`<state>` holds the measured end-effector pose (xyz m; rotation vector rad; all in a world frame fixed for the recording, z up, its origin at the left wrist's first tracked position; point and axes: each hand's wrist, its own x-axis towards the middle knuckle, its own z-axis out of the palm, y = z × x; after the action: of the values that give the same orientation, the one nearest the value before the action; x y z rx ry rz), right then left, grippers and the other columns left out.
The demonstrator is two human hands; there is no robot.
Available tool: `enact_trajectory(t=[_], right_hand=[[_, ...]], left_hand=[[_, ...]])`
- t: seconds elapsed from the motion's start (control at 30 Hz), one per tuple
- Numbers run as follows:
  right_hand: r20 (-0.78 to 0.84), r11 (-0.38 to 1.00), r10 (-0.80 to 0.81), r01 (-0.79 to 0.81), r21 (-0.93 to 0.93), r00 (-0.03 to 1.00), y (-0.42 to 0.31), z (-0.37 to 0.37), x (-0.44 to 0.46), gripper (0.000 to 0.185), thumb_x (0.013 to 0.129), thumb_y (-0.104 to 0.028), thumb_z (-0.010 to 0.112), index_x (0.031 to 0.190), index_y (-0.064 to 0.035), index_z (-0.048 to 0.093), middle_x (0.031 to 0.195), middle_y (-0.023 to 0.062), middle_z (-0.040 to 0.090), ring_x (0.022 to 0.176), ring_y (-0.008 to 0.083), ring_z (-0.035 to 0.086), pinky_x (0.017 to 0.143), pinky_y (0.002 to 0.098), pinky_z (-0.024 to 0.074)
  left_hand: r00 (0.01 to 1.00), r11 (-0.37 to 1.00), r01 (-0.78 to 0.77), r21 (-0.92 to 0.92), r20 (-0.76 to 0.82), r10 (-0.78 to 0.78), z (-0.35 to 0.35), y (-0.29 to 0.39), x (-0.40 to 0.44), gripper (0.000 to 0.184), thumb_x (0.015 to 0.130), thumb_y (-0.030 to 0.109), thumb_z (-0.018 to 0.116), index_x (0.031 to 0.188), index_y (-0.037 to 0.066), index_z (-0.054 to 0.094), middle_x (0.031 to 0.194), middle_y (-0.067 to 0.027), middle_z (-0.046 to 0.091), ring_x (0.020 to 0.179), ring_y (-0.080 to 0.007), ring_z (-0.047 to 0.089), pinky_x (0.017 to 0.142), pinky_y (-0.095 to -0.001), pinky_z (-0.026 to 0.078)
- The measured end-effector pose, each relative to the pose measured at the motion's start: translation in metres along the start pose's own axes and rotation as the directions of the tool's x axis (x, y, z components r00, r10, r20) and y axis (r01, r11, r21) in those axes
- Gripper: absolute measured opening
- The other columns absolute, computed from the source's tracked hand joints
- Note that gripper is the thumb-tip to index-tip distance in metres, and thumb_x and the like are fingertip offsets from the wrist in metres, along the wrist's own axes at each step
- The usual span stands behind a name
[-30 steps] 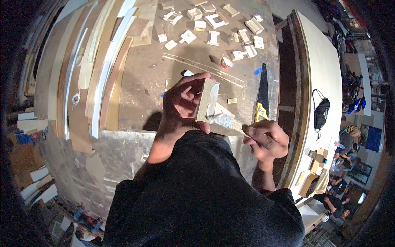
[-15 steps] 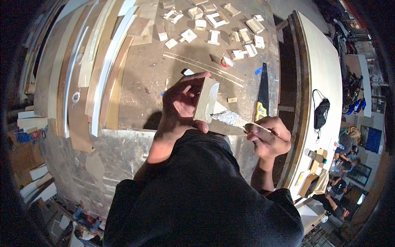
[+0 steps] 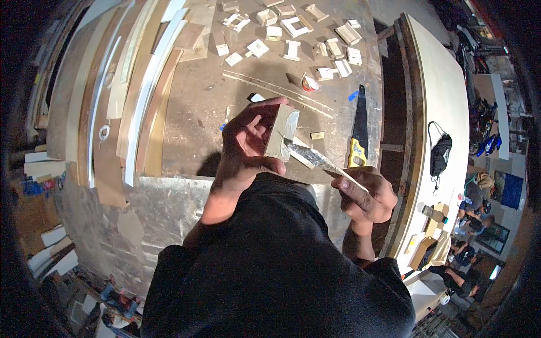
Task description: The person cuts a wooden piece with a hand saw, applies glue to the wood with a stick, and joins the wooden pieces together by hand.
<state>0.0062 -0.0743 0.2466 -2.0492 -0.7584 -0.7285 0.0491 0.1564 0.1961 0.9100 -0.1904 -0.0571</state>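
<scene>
My left hand (image 3: 248, 141) is closed around a small wooden piece (image 3: 275, 135), held up over the table with one long face toward my right side. A pale, smooth smear covers the upper part of that face. My right hand (image 3: 369, 196) grips a putty knife (image 3: 324, 162) by its thin, light handle, thumb along the top. The knife's blade is coated with greyish-white paste, and its tip touches or nearly touches the lower part of the wooden piece. Behind the blade shows a flat pale strip; what it belongs to I cannot tell.
Several small wooden assemblies (image 3: 292, 49) lie at the table's far side, near a small red-rimmed tub (image 3: 309, 83). A handsaw (image 3: 359, 127) with a yellow handle rests on the right. Long boards (image 3: 149, 84) line the left. A pale bench (image 3: 445, 101) carries a black pouch (image 3: 441, 151).
The putty knife has turned, so its blade now shows more edge-on against the wooden piece. My right hand has shifted slightly downward; my left hand has barely moved.
</scene>
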Motion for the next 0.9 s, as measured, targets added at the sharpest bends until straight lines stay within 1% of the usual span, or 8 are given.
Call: enact_trajectory(t=[0.03, 0.07, 0.13, 0.27, 0.53, 0.63, 0.77, 0.9], right_hand=[[0.071, 0.999, 0.001, -0.004, 0.035, 0.997, 0.001, -0.008, -0.002, 0.036, 0.069, -0.017, 0.078, 0.103, -0.0068, 0.079, 0.084, 0.0088, 0.066, 0.073, 0.0258, 0.069, 0.063, 0.0346, 0.0579], [0.072, 0.999, 0.001, -0.004, 0.036, 0.997, 0.002, -0.009, -0.003, 0.036, 0.069, -0.017, 0.078, 0.103, -0.0068, 0.079, 0.084, 0.0088, 0.066, 0.073, 0.0258, 0.069, 0.063, 0.0346, 0.0579], [0.014, 0.998, -0.025, 0.024, 0.061, 1.000, 0.004, -0.010, -0.002, 0.042, 0.059, 0.008, 0.085, 0.097, -0.0078, 0.077, 0.079, 0.0087, 0.064, 0.065, 0.0255, 0.068, 0.058, 0.0341, 0.0567], [-0.076, 0.998, -0.057, 0.055, -0.038, 0.995, 0.005, -0.007, -0.004, 0.039, 0.061, 0.004, 0.084, 0.097, -0.0065, 0.077, 0.076, 0.0098, 0.063, 0.065, 0.0278, 0.070, 0.059, 0.0361, 0.0576], [0.030, 0.999, -0.045, 0.045, -0.003, 0.999, 0.003, -0.012, -0.003, 0.031, 0.065, 0.002, 0.082, 0.094, -0.0072, 0.077, 0.078, 0.0130, 0.068, 0.066, 0.0278, 0.071, 0.059, 0.0349, 0.0574], [-0.074, 0.998, -0.041, 0.037, -0.057, 0.996, 0.011, -0.011, -0.008, 0.031, 0.085, -0.031, 0.074, 0.099, -0.0032, 0.077, 0.081, 0.0115, 0.069, 0.068, 0.0244, 0.069, 0.060, 0.0318, 0.0555], [-0.114, 0.934, 0.311, -0.281, 0.220, 0.944, 0.006, -0.009, -0.015, 0.026, 0.072, -0.008, 0.084, 0.094, 0.0038, 0.076, 0.077, 0.0133, 0.069, 0.065, 0.0214, 0.067, 0.059, 0.0283, 0.0523], [-0.118, 0.914, 0.353, -0.316, 0.254, 0.928, 0.015, -0.012, -0.022, 0.026, 0.072, -0.005, 0.082, 0.094, 0.0068, 0.075, 0.076, 0.0138, 0.069, 0.067, 0.0188, 0.065, 0.061, 0.0273, 0.0503]], left_hand=[[1.000, 1.000, 0.003, -0.005, -0.001, -0.003, 0.000, -0.001, -0.001, 0.107, 0.051, 0.025, 0.100, 0.141, -0.003, 0.050, 0.134, -0.0106, 0.058, 0.126, -0.0187, 0.053, 0.107, -0.0333, 0.041], [1.000, 1.000, 0.003, -0.005, -0.001, -0.003, -0.001, -0.001, -0.001, 0.107, 0.051, 0.025, 0.100, 0.141, -0.003, 0.050, 0.134, -0.0106, 0.058, 0.126, -0.0187, 0.053, 0.107, -0.0333, 0.041], [1.000, 0.999, 0.028, -0.022, -0.001, -0.028, 0.000, -0.001, -0.001, 0.106, 0.052, 0.027, 0.100, 0.141, -0.003, 0.050, 0.134, -0.0101, 0.058, 0.125, -0.0185, 0.054, 0.106, -0.0328, 0.041], [0.999, 0.999, 0.038, -0.015, -0.008, -0.039, 0.005, 0.002, -0.002, 0.106, 0.052, 0.027, 0.100, 0.141, -0.003, 0.050, 0.133, -0.0097, 0.058, 0.123, -0.0182, 0.055, 0.106, -0.0327, 0.041], [0.999, 0.999, 0.029, -0.020, 0.020, -0.029, 0.004, -0.005, -0.006, 0.109, 0.050, 0.027, 0.100, 0.141, -0.003, 0.049, 0.137, -0.0100, 0.056, 0.125, -0.0169, 0.054, 0.107, -0.0339, 0.041], [0.999, 1.000, -0.029, -0.002, 0.013, 0.029, 0.005, -0.009, -0.009, 0.110, 0.050, 0.027, 0.101, 0.142, -0.004, 0.047, 0.137, -0.0108, 0.056, 0.124, -0.0168, 0.055, 0.107, -0.0336, 0.042], [0.999, 0.999, -0.029, -0.029, 0.025, 0.030, 0.011, -0.008, -0.012, 0.112, 0.051, 0.025, 0.101, 0.143, -0.006, 0.044, 0.137, -0.0121, 0.056, 0.123, -0.0171, 0.055, 0.106, -0.0324, 0.042], [0.983, 0.994, -0.110, 0.027, 0.149, 0.105, 0.015, -0.004, -0.013, 0.111, 0.054, 0.019, 0.100, 0.143, -0.009, 0.041, 0.139, -0.0155, 0.054, 0.127, -0.0202, 0.055, 0.111, -0.0351, 0.042]])
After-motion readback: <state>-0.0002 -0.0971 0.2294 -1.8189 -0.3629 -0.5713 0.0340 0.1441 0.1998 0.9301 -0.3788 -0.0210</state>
